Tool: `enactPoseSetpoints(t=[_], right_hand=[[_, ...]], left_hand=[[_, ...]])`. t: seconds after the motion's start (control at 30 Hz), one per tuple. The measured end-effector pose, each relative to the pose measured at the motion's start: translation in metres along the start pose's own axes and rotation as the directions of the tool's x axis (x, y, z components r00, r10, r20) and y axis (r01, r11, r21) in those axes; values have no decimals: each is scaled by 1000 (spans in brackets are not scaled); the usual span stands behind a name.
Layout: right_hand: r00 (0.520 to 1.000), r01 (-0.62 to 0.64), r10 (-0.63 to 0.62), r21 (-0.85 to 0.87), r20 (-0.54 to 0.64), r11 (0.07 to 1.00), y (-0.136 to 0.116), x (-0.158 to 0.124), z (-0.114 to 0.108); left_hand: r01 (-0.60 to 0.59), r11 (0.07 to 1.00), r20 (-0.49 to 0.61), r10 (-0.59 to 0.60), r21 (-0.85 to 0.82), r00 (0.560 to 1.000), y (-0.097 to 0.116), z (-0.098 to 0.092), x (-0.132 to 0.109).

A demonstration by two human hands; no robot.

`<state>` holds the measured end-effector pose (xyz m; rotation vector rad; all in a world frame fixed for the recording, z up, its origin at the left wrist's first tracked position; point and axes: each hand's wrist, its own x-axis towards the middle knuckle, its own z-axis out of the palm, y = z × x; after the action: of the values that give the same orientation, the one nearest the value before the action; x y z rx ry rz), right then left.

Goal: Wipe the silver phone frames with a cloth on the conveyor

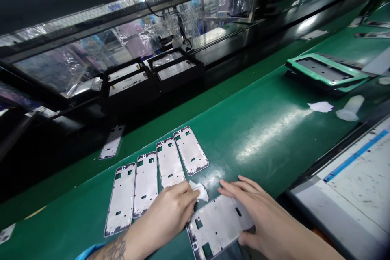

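Observation:
A silver phone frame lies on the green belt right in front of me. My right hand rests flat on its right end, fingers spread. My left hand pinches a small white cloth or paper scrap at the frame's upper left corner. Several more silver phone frames lie side by side in a row just beyond my left hand.
One more frame lies on the dark strip behind the belt. Black trays stand at the back. A stack of green-rimmed trays, a white scrap and a white plastic bottle sit to the right. A grey table borders the belt.

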<state>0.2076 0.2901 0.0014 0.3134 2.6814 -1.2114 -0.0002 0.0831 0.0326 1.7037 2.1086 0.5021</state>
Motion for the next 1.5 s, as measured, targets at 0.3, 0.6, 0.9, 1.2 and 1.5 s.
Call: enactPoseSetpoints(t=[0.3, 0.6, 0.9, 1.2, 1.5], right_hand=[[997, -72, 73, 25, -36, 997, -5, -6, -11], [983, -132, 117, -103, -144, 986, 7, -10, -5], [964, 6, -73, -250, -256, 968, 17, 2, -4], [961, -9, -51, -215, -271, 977, 15, 3, -6], [961, -7, -53, -215, -272, 977, 18, 3, -3]], left_hand=[[96, 994, 177, -86, -52, 981, 5, -6, 19], [117, 988, 181, -98, -97, 979, 6, -12, 25], [39, 998, 149, -30, -53, 988, 4, -15, 33], [-126, 982, 9, 129, -142, 992, 13, 6, 75], [-358, 926, 155, 338, 125, 928, 12, 7, 76]])
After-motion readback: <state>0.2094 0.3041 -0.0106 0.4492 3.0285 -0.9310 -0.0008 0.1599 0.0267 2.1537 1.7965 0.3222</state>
